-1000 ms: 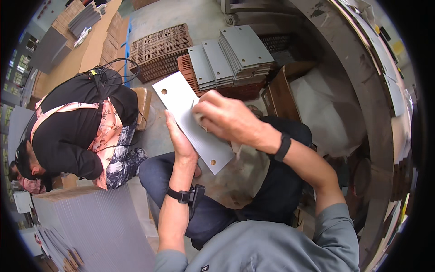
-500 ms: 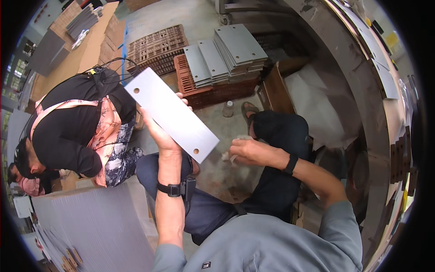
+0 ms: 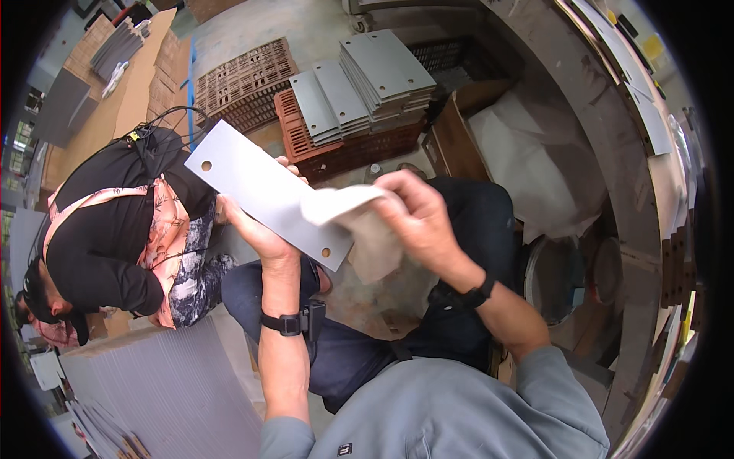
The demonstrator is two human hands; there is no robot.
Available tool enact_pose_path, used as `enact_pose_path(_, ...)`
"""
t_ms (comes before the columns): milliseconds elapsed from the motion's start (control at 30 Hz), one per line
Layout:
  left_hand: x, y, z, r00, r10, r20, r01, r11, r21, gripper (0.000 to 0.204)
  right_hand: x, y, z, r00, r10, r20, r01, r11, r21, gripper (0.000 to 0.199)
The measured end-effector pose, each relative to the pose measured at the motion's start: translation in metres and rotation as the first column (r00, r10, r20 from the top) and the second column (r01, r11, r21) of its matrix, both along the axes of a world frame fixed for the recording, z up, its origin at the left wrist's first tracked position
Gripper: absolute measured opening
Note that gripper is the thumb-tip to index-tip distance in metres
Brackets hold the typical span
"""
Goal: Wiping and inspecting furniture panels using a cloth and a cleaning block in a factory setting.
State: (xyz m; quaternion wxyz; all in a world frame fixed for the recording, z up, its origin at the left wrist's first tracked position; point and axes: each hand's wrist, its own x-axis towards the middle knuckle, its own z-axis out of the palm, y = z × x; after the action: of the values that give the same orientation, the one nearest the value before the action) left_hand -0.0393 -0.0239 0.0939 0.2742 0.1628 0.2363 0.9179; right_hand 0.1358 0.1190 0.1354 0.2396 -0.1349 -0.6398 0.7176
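Observation:
A flat pale-grey rectangular panel (image 3: 248, 180) with a round hole near each end is tilted in front of me. My left hand (image 3: 267, 233) grips it, the palm under its near edge and fingertips showing past its far edge. In my right hand (image 3: 420, 218) is a whitish cloth (image 3: 375, 245), blurred by motion. One fold of the cloth lies over the panel's right part, and the rest hangs beside its right end. Whether the cloth presses on the panel I cannot tell.
Stacked grey panels (image 3: 386, 65) rest on a reddish-brown plastic crate (image 3: 294, 126) ahead, beside another crate (image 3: 245, 80). A co-worker in black (image 3: 103, 222) bends over at my left. Close by stands a large stack of grey boards (image 3: 168, 382). A round bucket (image 3: 554, 279) is right of my knee.
My right hand has swung up and forward, bringing the cloth onto the panel's right part. The panel and my left hand have shifted slightly left in view.

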Motion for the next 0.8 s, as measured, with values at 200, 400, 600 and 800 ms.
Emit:
enact_pose_path(200,0.011,0.012,0.011,0.988,0.156,-0.004,-0.156,0.982,-0.107,0.082,-0.038,-0.046,-0.058,0.972,-0.228,-0.064,0.223,0.789,0.573,0.031)
enact_pose_path(400,0.003,0.001,0.008,0.971,0.232,-0.057,-0.237,0.966,-0.107,0.085,-0.029,-0.059,-0.082,0.988,-0.087,0.129,0.088,0.996,-0.008,0.041)
enact_pose_path(600,-0.005,-0.007,0.015,0.985,0.169,-0.039,-0.167,0.985,0.052,0.080,-0.018,-0.043,-0.145,0.924,-0.112,0.365,0.158,0.982,-0.099,0.034)
enact_pose_path(800,-0.004,-0.012,0.017,0.995,0.095,-0.008,-0.094,0.992,0.087,0.078,-0.024,-0.020,-0.122,0.901,-0.218,0.374,0.349,0.878,-0.329,0.033)
